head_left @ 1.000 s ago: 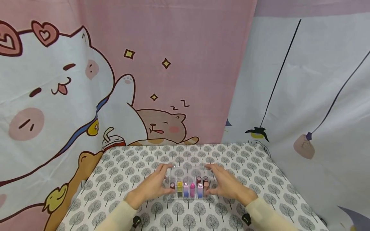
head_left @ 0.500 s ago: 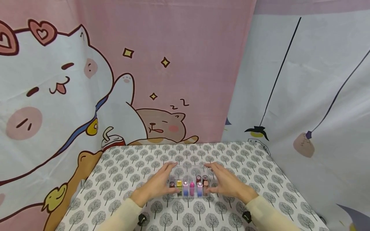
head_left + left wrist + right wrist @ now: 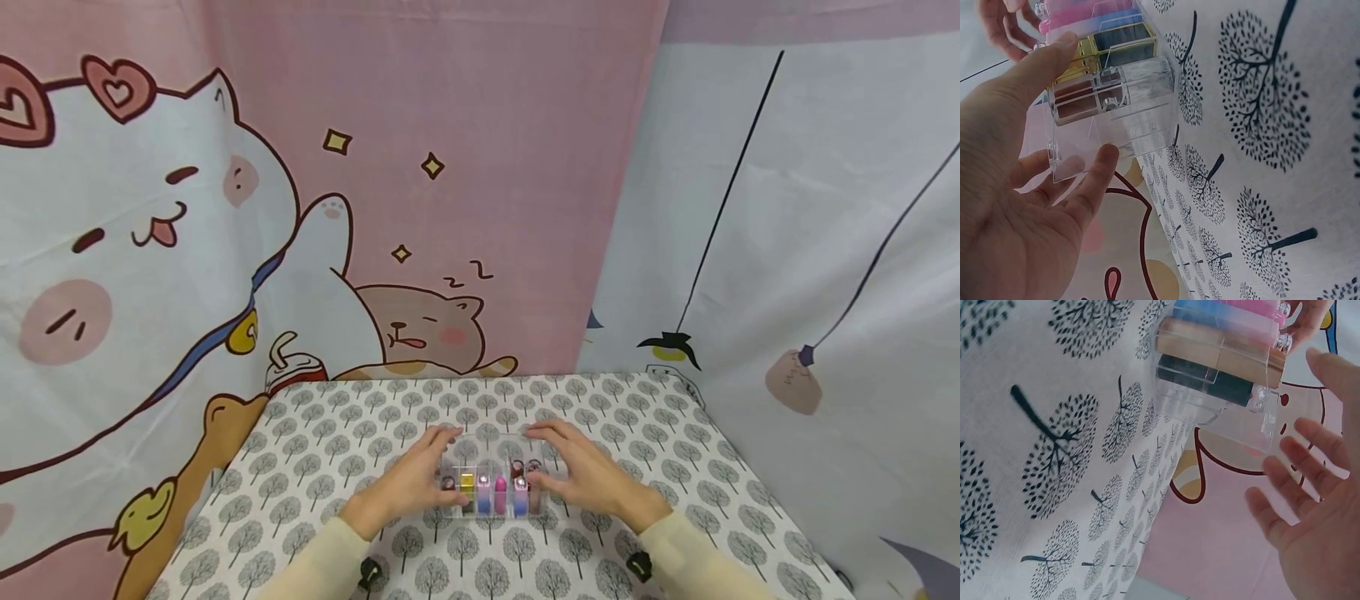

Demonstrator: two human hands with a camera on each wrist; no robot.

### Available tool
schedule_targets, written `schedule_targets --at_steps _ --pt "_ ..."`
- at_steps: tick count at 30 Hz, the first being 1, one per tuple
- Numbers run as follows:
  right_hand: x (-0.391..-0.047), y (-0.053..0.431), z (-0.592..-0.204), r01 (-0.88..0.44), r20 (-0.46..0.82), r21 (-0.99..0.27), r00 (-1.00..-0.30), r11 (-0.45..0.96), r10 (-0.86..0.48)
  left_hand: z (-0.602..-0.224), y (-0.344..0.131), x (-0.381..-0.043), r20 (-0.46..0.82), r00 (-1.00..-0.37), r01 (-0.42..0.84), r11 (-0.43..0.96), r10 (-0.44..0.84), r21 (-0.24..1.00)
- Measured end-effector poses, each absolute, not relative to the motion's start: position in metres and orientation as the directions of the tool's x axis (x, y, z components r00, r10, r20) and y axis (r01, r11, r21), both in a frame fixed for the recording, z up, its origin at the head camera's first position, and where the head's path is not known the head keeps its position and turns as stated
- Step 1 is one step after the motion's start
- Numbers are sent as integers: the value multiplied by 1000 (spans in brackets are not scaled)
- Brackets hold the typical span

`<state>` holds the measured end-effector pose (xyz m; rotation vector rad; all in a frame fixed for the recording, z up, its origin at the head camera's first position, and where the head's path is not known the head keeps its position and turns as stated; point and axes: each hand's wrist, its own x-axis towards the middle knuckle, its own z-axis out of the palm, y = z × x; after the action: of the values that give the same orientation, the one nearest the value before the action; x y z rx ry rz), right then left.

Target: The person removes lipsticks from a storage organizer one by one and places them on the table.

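Observation:
A clear plastic lipstick organizer (image 3: 480, 457) sits on the patterned cloth, with several lipsticks standing in its slots. In the front row are a gold-topped one (image 3: 467, 482), a bright pink one (image 3: 501, 497) and purple-blue ones (image 3: 483, 498). My left hand (image 3: 408, 479) holds the left end, thumb across the front by the gold lipstick and fingers round the side. At the other end, my right hand (image 3: 592, 479) is spread round the organizer. The right wrist view shows its fingers (image 3: 1310, 459) apart from the clear wall, near a brown tube (image 3: 1219, 350) and a dark tube (image 3: 1204, 380).
White cloth (image 3: 487, 575) with grey tree prints covers the table. Behind it hangs a pink curtain (image 3: 480, 167) with cartoon cats, and a pale curtain (image 3: 750, 208) runs along the right. Black wrist straps (image 3: 640, 567) show beneath the sleeves.
My left hand has shifted slightly inward over the organizer's left end. My right thumb has lifted off the front right corner. The organizer stays in place.

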<state>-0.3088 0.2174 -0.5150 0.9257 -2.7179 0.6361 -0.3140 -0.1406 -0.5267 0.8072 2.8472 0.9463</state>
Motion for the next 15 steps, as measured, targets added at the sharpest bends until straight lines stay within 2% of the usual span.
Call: schedule_targets --at_steps 8,15 --pt "-313 207 -512 -726 398 -213 -675 654 -621 -526 -141 -312 131 -863 466 670 487 578" --pt "-318 203 -507 -738 356 -160 -662 655 -660 -529 -142 -312 135 -863 469 670 488 575"
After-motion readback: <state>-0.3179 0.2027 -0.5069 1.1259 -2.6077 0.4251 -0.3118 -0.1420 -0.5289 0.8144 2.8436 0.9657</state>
